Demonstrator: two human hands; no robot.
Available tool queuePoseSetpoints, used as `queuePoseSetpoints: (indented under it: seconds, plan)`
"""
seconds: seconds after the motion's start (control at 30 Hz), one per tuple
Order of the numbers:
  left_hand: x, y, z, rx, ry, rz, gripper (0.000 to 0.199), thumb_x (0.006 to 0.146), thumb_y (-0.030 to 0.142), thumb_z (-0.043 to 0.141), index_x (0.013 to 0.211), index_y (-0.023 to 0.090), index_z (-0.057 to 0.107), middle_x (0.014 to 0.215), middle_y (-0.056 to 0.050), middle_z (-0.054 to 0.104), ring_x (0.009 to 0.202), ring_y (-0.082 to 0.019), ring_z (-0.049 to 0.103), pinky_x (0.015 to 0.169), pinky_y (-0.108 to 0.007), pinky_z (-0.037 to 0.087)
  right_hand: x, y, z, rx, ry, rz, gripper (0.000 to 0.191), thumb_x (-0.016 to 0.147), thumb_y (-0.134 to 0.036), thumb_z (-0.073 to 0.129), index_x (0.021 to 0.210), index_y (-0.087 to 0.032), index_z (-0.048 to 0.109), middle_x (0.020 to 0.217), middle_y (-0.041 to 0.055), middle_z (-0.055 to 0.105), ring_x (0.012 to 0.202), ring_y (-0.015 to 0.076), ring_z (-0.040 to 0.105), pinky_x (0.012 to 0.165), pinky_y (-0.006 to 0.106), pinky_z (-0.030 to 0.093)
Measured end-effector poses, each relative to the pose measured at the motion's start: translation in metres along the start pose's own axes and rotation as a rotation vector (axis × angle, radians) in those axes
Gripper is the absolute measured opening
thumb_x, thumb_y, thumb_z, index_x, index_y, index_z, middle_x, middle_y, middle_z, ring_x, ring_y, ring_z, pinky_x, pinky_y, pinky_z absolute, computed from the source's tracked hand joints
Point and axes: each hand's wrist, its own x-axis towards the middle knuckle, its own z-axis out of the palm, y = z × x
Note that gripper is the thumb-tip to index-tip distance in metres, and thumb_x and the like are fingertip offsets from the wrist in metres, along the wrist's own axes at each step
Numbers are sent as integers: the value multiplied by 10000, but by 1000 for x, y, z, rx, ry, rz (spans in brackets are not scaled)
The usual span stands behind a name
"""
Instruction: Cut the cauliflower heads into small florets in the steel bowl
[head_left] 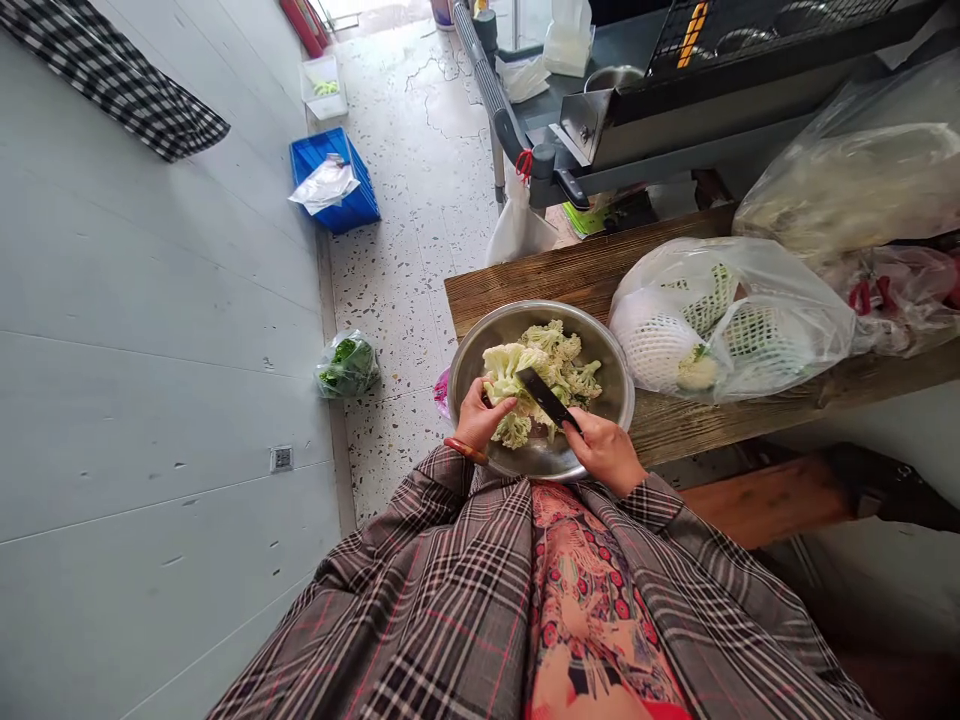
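Note:
A large steel bowl (469, 345) stands at the end of a wooden bench, with several cut cauliflower florets (583, 380) inside. Over its left side my left hand (478, 415) grips a bigger piece of cauliflower (510, 362), thumb toward me. My right hand (606, 448), at the bowl's near right, is closed round a dark-bladed knife (549, 398). The blade points up and left, and its tip lies at the held cauliflower; whether it has entered the piece I cannot tell. The knife's handle is mostly hidden in my fingers.
Right of the bowl, a clear plastic bag (731, 320) of net-wrapped cauliflower rests on the wooden bench (525, 280). Greens in a bag (349, 365) lie on the floor by the wall, below a blue crate (360, 190). A metal-framed counter (510, 130) stands ahead.

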Motion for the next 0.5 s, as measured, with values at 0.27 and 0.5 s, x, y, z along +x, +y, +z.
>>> queuePoseSetpoints:
  seconds: [0.27,0.5]
  plan:
    - [-7,7,8,186,92,42,346,579,268,782,812,194,536,699,40,526,657,-124,501,627,-242,404,7,-4,24,-160,-58,63,374,1003,-300,291,1267,-214,542,1174,86,670,952,180,645,728,227,409]
    - [-1,2,21,395,154,48,293,595,244,737,758,206,496,722,31,520,678,-132,487,640,-250,365,10,-4,36,-207,-73,96,389,1011,-275,260,1283,-217,534,1107,100,672,954,177,641,726,222,392]
